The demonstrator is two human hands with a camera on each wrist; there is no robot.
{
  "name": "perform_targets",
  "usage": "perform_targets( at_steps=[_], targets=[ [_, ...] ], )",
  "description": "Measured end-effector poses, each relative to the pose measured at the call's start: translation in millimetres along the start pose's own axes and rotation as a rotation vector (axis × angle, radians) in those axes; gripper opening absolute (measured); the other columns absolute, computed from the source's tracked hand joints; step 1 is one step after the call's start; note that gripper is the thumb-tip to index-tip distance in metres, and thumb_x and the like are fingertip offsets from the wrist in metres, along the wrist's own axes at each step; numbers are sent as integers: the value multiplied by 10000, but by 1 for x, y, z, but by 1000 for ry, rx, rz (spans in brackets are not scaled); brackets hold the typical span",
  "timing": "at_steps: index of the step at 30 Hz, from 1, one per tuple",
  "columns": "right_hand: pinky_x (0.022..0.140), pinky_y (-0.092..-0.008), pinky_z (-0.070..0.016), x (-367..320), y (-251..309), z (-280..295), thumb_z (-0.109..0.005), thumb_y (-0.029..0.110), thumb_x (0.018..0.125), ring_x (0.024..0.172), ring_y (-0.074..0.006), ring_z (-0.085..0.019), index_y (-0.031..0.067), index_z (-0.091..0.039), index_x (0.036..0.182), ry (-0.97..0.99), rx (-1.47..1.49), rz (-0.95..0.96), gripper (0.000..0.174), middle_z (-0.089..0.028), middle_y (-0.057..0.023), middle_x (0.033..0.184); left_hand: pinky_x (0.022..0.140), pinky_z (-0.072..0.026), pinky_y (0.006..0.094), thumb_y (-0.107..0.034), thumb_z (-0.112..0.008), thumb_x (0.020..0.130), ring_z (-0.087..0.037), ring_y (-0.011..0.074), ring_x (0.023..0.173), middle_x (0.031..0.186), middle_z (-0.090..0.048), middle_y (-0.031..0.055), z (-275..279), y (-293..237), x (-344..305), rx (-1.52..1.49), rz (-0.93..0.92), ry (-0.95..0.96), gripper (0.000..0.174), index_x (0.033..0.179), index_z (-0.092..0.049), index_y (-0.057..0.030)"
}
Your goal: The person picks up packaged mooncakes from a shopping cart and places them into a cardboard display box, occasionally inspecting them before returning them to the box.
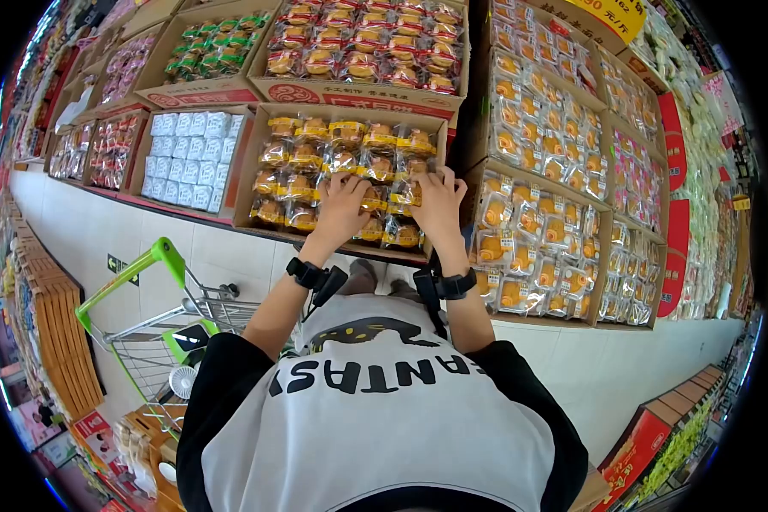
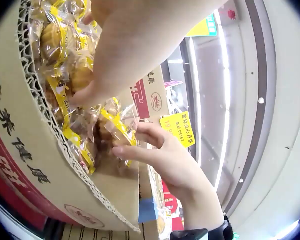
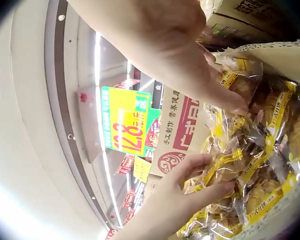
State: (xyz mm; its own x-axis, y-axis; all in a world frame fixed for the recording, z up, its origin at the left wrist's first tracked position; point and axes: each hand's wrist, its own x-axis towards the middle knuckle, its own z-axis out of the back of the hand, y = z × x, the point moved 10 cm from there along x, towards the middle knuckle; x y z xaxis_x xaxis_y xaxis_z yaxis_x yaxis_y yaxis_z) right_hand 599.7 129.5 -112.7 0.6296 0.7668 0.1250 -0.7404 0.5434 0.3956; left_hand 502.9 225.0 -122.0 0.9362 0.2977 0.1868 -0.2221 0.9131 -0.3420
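Both hands reach into an open cardboard box (image 1: 246,192) filled with mooncakes in clear wrappers with yellow bands. My left hand (image 1: 342,210) is over the middle rows; in the right wrist view its thumb and fingers pinch a wrapped mooncake (image 3: 221,172). Toward the box's right side, my right hand (image 1: 439,205) has its fingertips down among the packets. The left wrist view shows the right thumb and fingers around another wrapped mooncake (image 2: 119,131) beside the cardboard wall. Wrapped mooncakes (image 1: 300,155) lie in rows around both hands.
A box of white packets (image 1: 192,149) adjoins on the left. Behind stands a box of red-wrapped cakes (image 1: 358,51); trays of clear-packed cakes (image 1: 538,230) fill the right. A shopping cart (image 1: 158,333) with a green handle is at the person's left.
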Motion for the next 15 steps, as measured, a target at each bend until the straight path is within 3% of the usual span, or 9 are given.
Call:
perform_targets(
  at_steps=[7,9,15],
  targets=[
    [909,-512,-221,-4,3,-14,-654,9,539,1096,-276,-359,35,-586,917,-29,-76,-15,385,-521,-94,946,884,-290,453,-154,-713,596,-382,261,1057,1039,-490,42,-15,-2,4,11,-18,43,486,1029,-494,-118],
    [904,-515,-223,-5,4,-15,-628,-11,540,1083,-294,-361,17,-602,831,-44,-97,-32,293,-502,-109,945,866,-294,451,-144,-719,592,-382,272,1036,1036,-449,75,-17,-4,5,28,-28,44,504,1044,-497,-122],
    [885,-519,-227,-5,4,-25,-594,-19,567,1055,-306,-364,3,-606,788,-66,-168,-36,223,-499,-114,941,830,-299,443,-129,-720,601,-381,299,994,1023,-385,113,-20,2,2,28,-7,6,539,1089,-492,-135]
  ],
)
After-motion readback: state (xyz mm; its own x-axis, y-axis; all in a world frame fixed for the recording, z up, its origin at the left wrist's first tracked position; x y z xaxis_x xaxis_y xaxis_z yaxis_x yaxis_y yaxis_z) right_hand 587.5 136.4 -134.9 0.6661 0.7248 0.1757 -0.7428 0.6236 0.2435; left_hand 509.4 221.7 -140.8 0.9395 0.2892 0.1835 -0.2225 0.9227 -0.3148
